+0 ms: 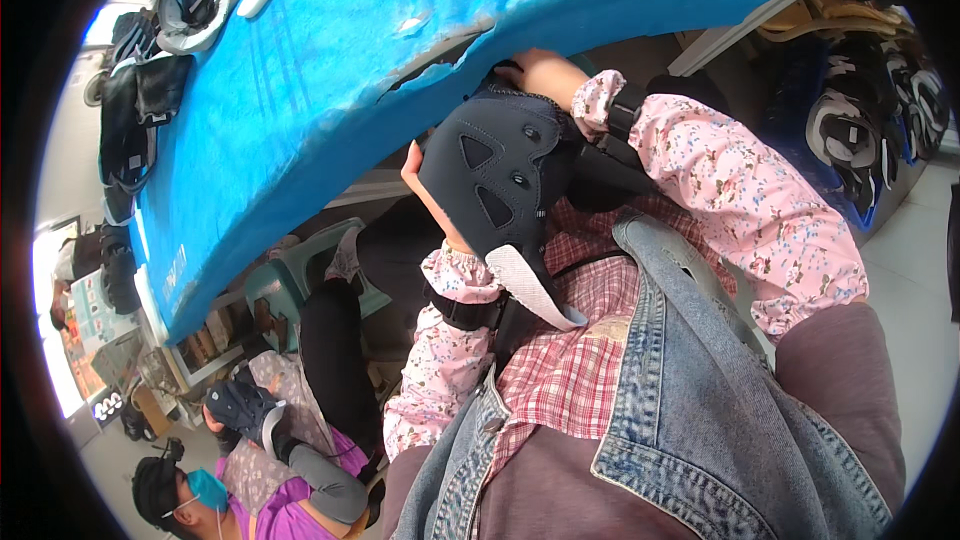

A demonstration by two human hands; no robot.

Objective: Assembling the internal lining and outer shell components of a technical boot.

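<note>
Black padded brace (505,175), pink floral sleeves (760,190), bright blue table cover (330,50).

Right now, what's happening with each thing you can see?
Left hand: gripping the black padded piece's left edge.
Right hand: gripping its top.
Black padded piece: held up off the table.
Blue table cover: torn at its near edge.

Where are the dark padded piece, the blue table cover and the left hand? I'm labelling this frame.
dark padded piece (500,175), head view, middle of its front panel
blue table cover (330,50), head view, bare middle
left hand (425,185), head view, visible edge behind the piece
</note>
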